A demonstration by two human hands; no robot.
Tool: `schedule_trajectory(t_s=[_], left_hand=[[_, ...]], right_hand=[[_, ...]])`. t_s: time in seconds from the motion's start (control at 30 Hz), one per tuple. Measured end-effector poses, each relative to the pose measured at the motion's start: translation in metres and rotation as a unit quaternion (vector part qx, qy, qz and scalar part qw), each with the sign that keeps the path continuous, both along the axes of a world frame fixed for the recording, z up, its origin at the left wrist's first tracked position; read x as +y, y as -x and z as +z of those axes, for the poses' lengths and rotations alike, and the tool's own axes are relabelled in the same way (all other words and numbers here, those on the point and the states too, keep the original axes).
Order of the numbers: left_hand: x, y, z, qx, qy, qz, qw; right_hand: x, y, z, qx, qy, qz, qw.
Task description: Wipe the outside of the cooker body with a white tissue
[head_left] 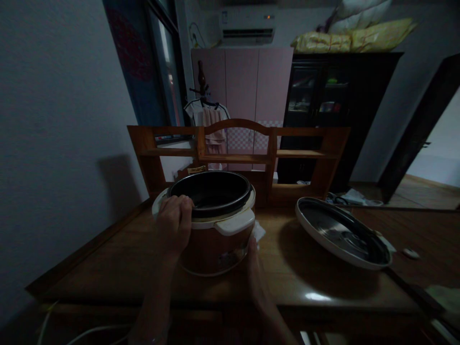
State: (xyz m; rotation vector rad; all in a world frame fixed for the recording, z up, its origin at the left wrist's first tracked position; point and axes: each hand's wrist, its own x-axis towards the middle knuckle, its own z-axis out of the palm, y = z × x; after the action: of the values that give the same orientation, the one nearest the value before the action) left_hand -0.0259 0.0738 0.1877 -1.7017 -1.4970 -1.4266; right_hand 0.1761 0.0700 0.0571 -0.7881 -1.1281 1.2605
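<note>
A large rice cooker (208, 249) with a brown body and white rim stands on the wooden desk, its dark inner pot (215, 191) seated in the top. My left hand (175, 215) is closed over the near left rim, fingers curled over the edge of the pot. My right hand (253, 254) is low against the cooker's right side. A white cloth or tissue (258, 231) shows at its fingertips, pressed toward the cooker wall; the fingers are partly hidden. The detached lid (341, 235) lies to the right with its metal inner face up.
A wooden shelf rack (237, 158) rises along the back of the desk (108, 268). A wall (64, 143) borders the left side. A white cable (97, 329) hangs below the front edge at the left. A small white object (410, 253) lies on the brown surface beyond the lid.
</note>
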Motion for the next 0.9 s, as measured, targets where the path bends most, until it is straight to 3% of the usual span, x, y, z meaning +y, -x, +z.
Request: schedule_trajectory(t_s=[0.13,0.23,0.4,0.57,0.77,0.9], left_hand=[[0.001,0.001,-0.001,-0.004,0.005,-0.001,1.0],[0.002,0.003,-0.002,0.003,0.009,-0.004,1.0],[0.002,0.005,-0.003,0.0,0.017,-0.004,1.0],[0.002,0.006,-0.002,0.006,0.024,-0.009,1.0],[0.001,0.006,-0.001,0.014,0.033,-0.016,0.999],[0.001,0.007,-0.001,0.019,0.026,-0.03,0.999]], right_hand=[[-0.016,0.013,-0.021,-0.011,0.021,-0.018,1.0],[-0.024,0.021,-0.023,0.005,0.003,-0.031,1.0],[-0.019,0.017,0.005,0.047,-0.027,-0.045,0.998],[0.011,0.006,0.039,0.1,-0.039,-0.049,0.993],[0.062,0.002,0.058,0.1,-0.063,-0.083,0.99],[0.072,-0.003,0.068,0.075,-0.081,-0.104,0.988]])
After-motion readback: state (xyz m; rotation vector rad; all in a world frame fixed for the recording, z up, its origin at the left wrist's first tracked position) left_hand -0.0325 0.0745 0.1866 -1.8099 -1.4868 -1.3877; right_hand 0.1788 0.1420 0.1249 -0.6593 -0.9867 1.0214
